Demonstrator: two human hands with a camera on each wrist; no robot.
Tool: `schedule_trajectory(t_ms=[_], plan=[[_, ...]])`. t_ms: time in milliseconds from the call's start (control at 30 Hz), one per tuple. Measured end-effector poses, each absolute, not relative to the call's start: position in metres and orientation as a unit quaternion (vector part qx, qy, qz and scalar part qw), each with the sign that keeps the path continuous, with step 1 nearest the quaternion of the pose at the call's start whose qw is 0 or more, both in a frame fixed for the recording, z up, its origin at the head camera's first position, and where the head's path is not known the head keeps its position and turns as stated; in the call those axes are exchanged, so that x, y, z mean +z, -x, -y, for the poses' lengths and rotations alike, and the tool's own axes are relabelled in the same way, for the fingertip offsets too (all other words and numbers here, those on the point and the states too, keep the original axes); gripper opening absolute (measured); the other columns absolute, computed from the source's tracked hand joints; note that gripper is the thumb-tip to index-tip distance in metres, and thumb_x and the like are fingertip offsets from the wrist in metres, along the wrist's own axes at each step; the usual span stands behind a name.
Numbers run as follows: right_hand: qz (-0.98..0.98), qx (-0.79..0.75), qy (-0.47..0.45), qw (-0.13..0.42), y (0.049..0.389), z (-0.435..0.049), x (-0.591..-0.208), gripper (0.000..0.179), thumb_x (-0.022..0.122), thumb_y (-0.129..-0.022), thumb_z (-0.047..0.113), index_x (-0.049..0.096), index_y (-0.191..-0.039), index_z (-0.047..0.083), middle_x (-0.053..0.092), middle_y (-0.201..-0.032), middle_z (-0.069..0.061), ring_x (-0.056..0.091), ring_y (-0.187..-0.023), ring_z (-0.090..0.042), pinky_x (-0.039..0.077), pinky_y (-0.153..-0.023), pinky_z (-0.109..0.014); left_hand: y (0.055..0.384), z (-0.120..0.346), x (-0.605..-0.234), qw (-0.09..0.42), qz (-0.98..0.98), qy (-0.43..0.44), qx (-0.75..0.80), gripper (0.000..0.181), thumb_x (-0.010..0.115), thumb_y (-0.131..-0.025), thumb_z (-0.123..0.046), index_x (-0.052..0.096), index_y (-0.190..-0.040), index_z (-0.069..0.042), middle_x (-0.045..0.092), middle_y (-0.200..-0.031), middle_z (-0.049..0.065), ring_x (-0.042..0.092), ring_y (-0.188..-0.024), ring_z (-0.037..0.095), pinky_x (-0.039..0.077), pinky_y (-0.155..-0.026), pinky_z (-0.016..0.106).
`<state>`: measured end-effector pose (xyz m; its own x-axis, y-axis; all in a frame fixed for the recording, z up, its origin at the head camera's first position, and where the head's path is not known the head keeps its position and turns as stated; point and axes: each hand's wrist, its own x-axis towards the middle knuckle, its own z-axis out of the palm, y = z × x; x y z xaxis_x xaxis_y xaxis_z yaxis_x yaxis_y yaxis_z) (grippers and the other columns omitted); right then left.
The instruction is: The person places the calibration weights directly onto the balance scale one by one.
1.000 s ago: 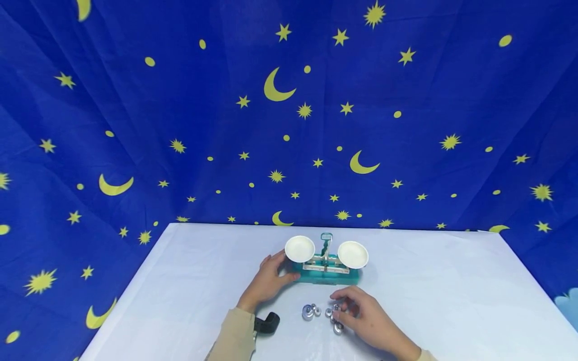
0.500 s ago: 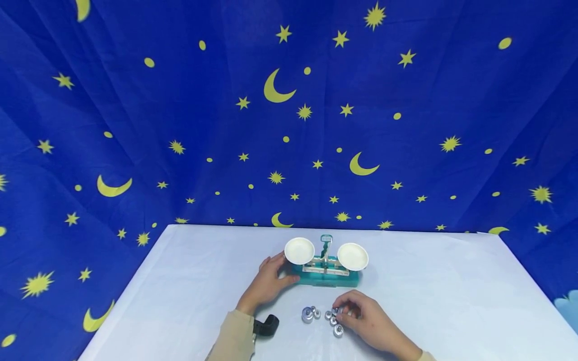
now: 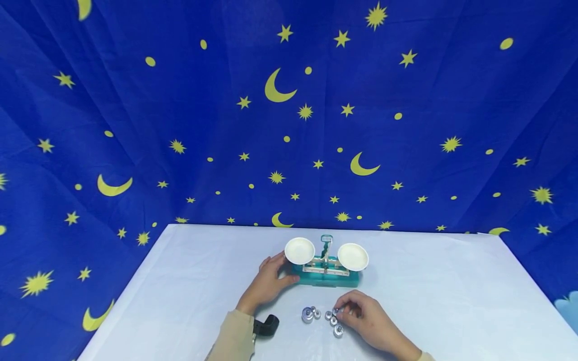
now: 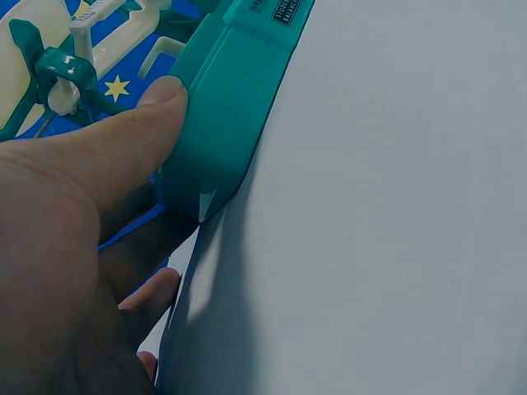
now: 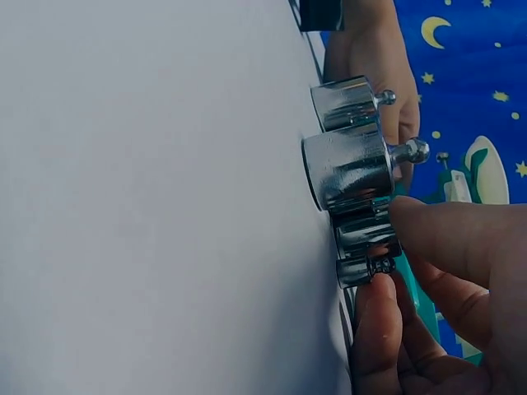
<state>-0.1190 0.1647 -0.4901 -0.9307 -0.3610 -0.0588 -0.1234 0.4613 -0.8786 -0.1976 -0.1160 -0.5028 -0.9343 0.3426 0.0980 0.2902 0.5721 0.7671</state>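
Observation:
A teal balance scale (image 3: 326, 278) with two white pans stands on the table. My left hand (image 3: 266, 283) grips its left end; in the left wrist view the thumb (image 4: 165, 103) presses the front of the base while the other fingers reach behind. Near the front, several silver metal weights with knobs form two clusters. My right hand (image 3: 368, 318) pinches a small metal weight (image 3: 335, 311) in the right cluster between thumb and index finger. From the right wrist, that small weight (image 5: 352, 272) shows at the index fingertip, beside a larger metal weight (image 5: 350, 171).
Left of the right cluster sits another group with a bigger weight (image 3: 307, 315). A black strap device (image 3: 267, 326) is on the left wrist. The white table (image 3: 433, 281) ends at a blue curtain (image 3: 226, 125) with yellow moons and stars.
My right hand's index finger and thumb have drawn together around the small weight, and the hand has shifted slightly toward me. The left hand keeps its hold on the scale.

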Motion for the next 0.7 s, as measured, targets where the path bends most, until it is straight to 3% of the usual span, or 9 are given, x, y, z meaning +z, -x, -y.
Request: schedule_trajectory(t_ms=[700], plan=[[-0.839, -0.518, 0.138, 0.09, 0.1195, -0.1653, -0.4942, 0.015, 0.078, -0.087, 0.023, 0.072, -0.097, 0.014, 0.061, -0.084, 0.002, 0.055, -0.073, -0.006, 0.05, -0.062, -0.021, 0.1982, 0.1151, -0.5024, 0.038, -0.892, -0.167, 0.418, 0.068, 0.072, -0.092, -0.037, 0.047, -0.149, -0.007, 0.044, -0.155, 0.01, 0.035, -0.146, 0.029, 0.007, -0.124, 0.055]])
